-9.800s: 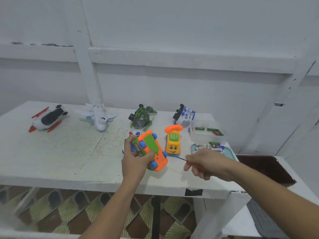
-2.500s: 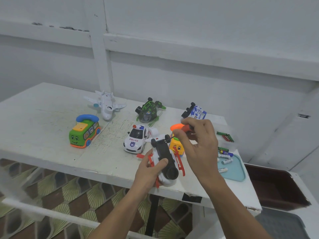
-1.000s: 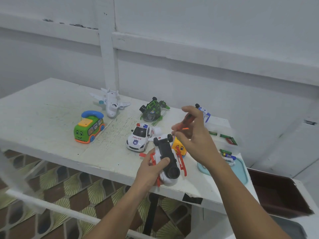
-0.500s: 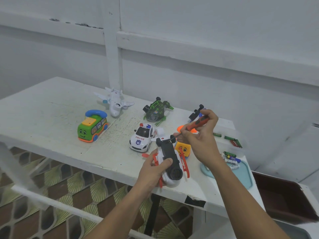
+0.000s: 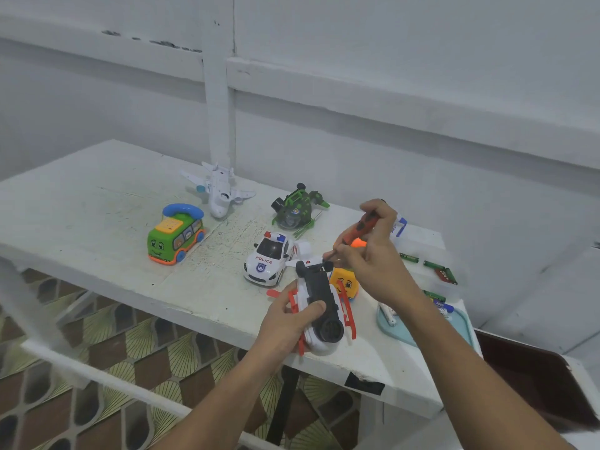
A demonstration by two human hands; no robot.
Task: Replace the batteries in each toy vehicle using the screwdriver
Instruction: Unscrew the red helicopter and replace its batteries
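Observation:
My left hand (image 5: 285,323) grips a white, black and red toy helicopter (image 5: 319,311), turned belly up over the table's front edge. My right hand (image 5: 373,254) holds an orange and black screwdriver (image 5: 362,227), its tip down at the far end of the helicopter's black underside. On the white table (image 5: 97,228) stand a green toy bus (image 5: 175,235), a white airplane (image 5: 217,190), a green helicopter (image 5: 297,211), a police car (image 5: 269,261) and a yellow toy bus (image 5: 345,284), partly hidden behind the held toy.
A light blue tray (image 5: 431,329) with several batteries lies at the table's right end, with a clear box of batteries (image 5: 431,267) behind it. A blue and white toy (image 5: 399,225) shows behind my right hand. A dark bin (image 5: 535,378) sits to the right, below the table.
Earlier I held the green bus; it now stands on the table and the red-skid helicopter is in my left hand. My right hand has brought the screwdriver tip down onto its underside.

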